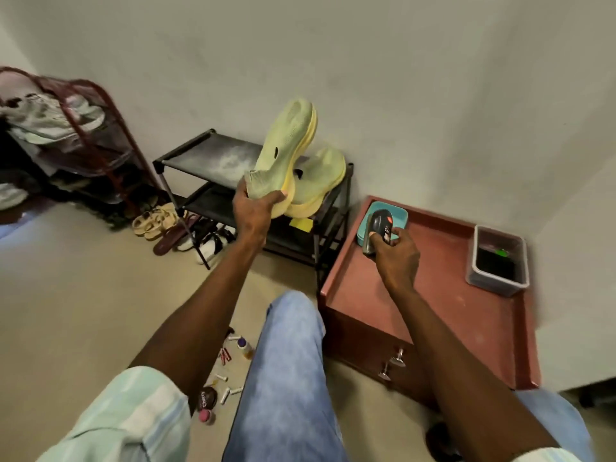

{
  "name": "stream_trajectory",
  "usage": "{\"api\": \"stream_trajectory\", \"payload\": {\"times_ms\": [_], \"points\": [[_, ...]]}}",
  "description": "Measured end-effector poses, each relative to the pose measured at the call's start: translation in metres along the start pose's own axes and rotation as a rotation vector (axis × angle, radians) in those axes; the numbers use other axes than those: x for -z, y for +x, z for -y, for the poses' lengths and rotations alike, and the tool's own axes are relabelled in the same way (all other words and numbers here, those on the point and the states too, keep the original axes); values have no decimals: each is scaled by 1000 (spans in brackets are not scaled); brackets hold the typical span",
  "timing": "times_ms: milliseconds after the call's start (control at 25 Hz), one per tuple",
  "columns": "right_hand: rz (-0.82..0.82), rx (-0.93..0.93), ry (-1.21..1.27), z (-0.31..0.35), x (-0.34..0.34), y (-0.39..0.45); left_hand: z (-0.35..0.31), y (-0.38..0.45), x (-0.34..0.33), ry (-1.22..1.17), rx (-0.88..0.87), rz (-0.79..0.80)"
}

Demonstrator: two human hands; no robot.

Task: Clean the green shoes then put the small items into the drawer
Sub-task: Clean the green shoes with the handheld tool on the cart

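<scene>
Gripping the heel of a pale green knit shoe point(286, 151), the left hand point(252, 211) lifts it toe-up, arm stretched toward twelve o'clock. At two o'clock, the right hand point(395, 255) clasps a dark shoe brush point(378, 230) over a teal dish point(398, 213) on the red-brown drawer cabinet point(443, 295).

green shoe point(283, 151) raised, toe up | second shoe point(320, 181) on rack, seemingly

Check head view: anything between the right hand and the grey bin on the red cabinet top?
Nothing. In the head view, only bare red cabinet top lies between the right hand, gripping the brush, and the grey bin.
</scene>
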State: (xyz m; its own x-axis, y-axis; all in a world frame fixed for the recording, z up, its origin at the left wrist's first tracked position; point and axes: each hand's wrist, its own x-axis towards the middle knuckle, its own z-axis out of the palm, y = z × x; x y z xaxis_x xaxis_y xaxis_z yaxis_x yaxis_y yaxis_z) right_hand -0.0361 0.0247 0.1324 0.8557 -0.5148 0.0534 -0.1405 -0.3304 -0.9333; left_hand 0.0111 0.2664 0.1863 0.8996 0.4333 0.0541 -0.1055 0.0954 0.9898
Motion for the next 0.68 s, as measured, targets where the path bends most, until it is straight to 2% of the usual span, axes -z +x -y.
{"api": "stream_trajectory", "payload": {"times_ms": [160, 360, 520, 680], "points": [[37, 35, -53, 3, -20, 15, 27, 77, 20, 200, 99, -79], [44, 42, -134, -10, -36, 33, 53, 128, 14, 463, 124, -23], [73, 53, -155, -16, -44, 39, 58, 139, -10, 493, 79, 57], [110, 67, -175, -24, -55, 33, 68, 143, -5, 516, 80, 139]]}}
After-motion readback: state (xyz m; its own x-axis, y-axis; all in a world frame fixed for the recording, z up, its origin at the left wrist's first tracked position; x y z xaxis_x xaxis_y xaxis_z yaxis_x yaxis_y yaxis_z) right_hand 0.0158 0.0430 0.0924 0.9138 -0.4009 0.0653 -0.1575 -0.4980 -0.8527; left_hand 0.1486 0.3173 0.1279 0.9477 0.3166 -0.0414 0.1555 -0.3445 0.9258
